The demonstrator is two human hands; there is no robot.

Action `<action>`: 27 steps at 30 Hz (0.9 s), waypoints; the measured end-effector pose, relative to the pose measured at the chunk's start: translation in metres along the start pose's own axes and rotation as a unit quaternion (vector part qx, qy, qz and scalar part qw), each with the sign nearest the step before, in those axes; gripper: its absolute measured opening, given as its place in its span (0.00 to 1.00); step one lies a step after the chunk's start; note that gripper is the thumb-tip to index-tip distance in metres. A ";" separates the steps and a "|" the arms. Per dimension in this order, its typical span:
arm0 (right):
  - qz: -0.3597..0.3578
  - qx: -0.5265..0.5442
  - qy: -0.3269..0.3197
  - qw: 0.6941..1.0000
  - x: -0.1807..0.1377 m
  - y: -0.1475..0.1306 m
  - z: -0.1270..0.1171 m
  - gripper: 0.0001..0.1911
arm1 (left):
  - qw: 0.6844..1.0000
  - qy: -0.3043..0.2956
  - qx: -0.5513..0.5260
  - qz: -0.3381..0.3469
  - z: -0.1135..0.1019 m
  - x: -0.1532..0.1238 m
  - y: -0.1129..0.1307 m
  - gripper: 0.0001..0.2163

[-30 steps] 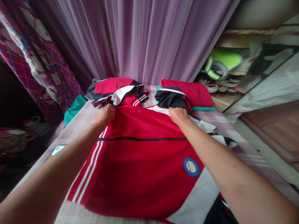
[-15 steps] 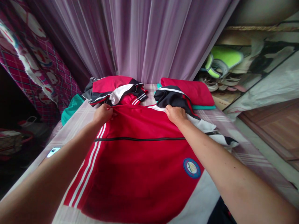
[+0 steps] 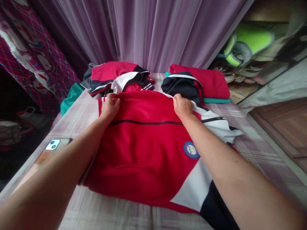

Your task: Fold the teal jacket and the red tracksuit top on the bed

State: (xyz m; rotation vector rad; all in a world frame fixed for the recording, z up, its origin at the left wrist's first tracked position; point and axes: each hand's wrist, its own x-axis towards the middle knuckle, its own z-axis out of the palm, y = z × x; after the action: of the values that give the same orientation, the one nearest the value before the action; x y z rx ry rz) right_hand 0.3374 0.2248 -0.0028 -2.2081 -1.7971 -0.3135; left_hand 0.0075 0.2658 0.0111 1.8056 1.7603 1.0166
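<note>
A red zip-up jacket (image 3: 144,147) with white and navy panels lies spread sideways before me, its black zipper running across and a round blue badge (image 3: 191,149) on the right. My left hand (image 3: 111,107) is closed on its far edge at the left, by the white stripes. Farther right along the same edge, my right hand (image 3: 182,107) pinches the fabric near a white panel. Between the hands the cloth is drawn fairly straight. My forearms cover parts of both sides of the jacket.
Behind it sit a rumpled red, navy and white garment pile (image 3: 117,76) and a folded red garment (image 3: 203,81) with navy and teal cloth. A phone (image 3: 54,147) lies left on the plaid-covered table (image 3: 120,210). Purple curtains (image 3: 153,35) hang behind; a shoe shelf (image 3: 242,92) stands right.
The jacket's near edge has moved away from me, baring tablecloth in front. Both hands keep hold of the far edge. The view has tilted down a little, and more of the phone shows.
</note>
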 end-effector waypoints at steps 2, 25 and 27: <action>-0.029 0.005 -0.023 0.999 -0.006 0.001 0.004 0.18 | 0.996 -0.030 0.064 0.063 0.003 -0.009 -0.007 0.21; -0.288 0.321 -0.268 0.862 -0.259 0.006 -0.115 0.11 | 0.897 -0.240 0.126 0.348 -0.139 -0.224 -0.052 0.12; -0.293 0.278 -0.238 0.883 -0.265 0.006 -0.117 0.13 | 0.891 -0.232 0.153 0.359 -0.138 -0.228 -0.047 0.10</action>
State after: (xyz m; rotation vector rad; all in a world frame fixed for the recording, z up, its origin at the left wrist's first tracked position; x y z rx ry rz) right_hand 0.2902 -0.0605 0.0174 -1.3740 -2.3944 0.6266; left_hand -0.1107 0.0222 0.0178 2.7214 0.9988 0.4530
